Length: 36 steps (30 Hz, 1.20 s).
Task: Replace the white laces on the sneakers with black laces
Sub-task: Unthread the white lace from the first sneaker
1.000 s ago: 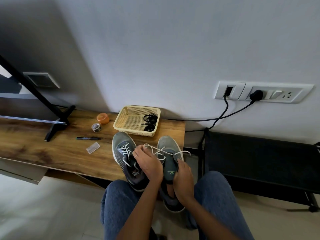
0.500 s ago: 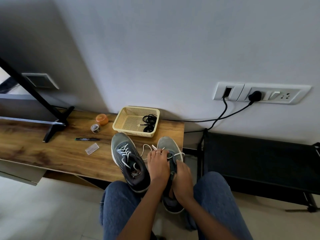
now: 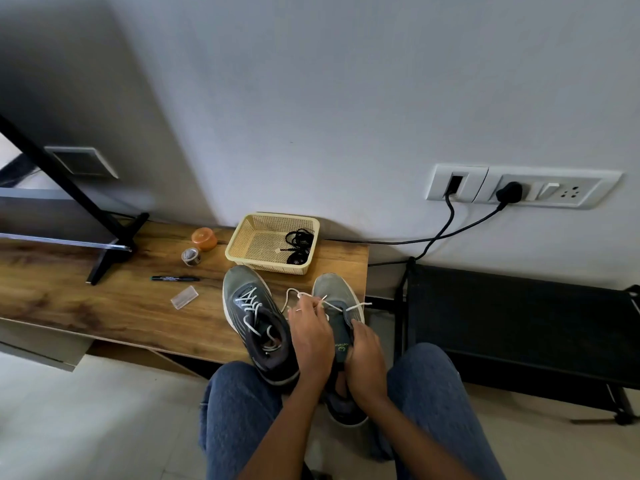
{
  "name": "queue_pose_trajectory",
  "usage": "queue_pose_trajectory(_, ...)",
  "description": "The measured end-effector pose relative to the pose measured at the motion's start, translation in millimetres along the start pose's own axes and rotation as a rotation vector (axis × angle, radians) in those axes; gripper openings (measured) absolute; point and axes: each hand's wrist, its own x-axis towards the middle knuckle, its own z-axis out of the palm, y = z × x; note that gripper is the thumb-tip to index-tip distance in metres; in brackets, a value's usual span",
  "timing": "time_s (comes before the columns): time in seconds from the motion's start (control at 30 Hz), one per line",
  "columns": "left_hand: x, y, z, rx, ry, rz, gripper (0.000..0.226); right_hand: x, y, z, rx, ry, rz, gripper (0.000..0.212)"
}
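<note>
Since a second ago, the left hand is sitting lower over the right sneaker, its fingertips now pinching the white lace at the shoe's eyelets, with a loop of lace standing out toward 11 o'clock. The right hand is gripping that sneaker's tongue and collar at 5 o'clock of the left hand, steadying it as before.

The left sneaker, still fully laced in white, is lying just beside the held shoe at its 9 o'clock, close enough to be crowding the left hand's wrist. Both shoes are overhanging the near edge of the wooden table, heels toward the person's knees.

At 12 o'clock of the shoes, a yellow basket is holding the black laces in its right half. An orange lid, a tape roll, a black marker and a small clear box are lying at 10 o'clock, well apart from the sneakers.

The table's right edge is running just past the right sneaker at 3 o'clock; beyond it a black bench is standing. Bare wood is lying open at 9 o'clock.
</note>
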Motion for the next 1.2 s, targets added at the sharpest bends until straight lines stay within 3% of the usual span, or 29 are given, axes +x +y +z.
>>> queue_pose_trajectory(0.1, 0, 0, 0, -0.168, 0.12, -0.097, 0.01, 1, 1, 0, -0.004, -0.007, 0.017, 0.03)
queue_pose_trajectory(0.3, 0, 3, 3, -0.397, 0.38, -0.283, 0.008, 2, 1, 1, -0.035, -0.007, 0.036, 0.031)
queue_pose_trajectory(0.4, 3, 0, 5, -0.258, 0.25, -0.231, 0.017, 1, -1, -2, -0.016, -0.006, 0.053, 0.038)
queue_pose_trajectory(0.5, 3, -1, 5, 0.128, -0.017, -0.003, 0.029, 0, -4, -3, -0.002, -0.006, 0.043, 0.053)
queue_pose_trajectory(0.57, 1, -2, 8, 0.3, -0.184, 0.18, 0.028, 0, -2, -1, -0.008, 0.012, 0.038, 0.038)
queue_pose_trajectory(0.63, 0, -4, 11, 0.362, -0.257, 0.231, 0.025, 0, -1, 0, -0.031, 0.019, 0.026, 0.027)
queue_pose_trajectory(0.87, 5, -8, 12, 0.504, -0.278, 0.173, 0.015, 1, 2, 4, -0.095, 0.001, 0.019, 0.03)
queue_pose_trajectory(0.97, 5, -6, 12, 0.537, -0.285, 0.141, 0.015, 0, -4, 2, -0.093, 0.008, 0.016, 0.056)
queue_pose_trajectory(1.03, 4, -5, 13, 0.476, -0.261, 0.148, 0.017, -1, -3, 3, -0.085, 0.011, 0.022, 0.062)
queue_pose_trajectory(1.1, 4, -3, 11, 0.382, -0.217, 0.141, 0.017, -1, -2, 4, -0.096, 0.013, 0.03, 0.048)
queue_pose_trajectory(1.2, 3, 1, 8, 0.21, -0.196, -0.02, 0.006, 0, -1, 4, -0.086, 0.018, 0.026, 0.045)
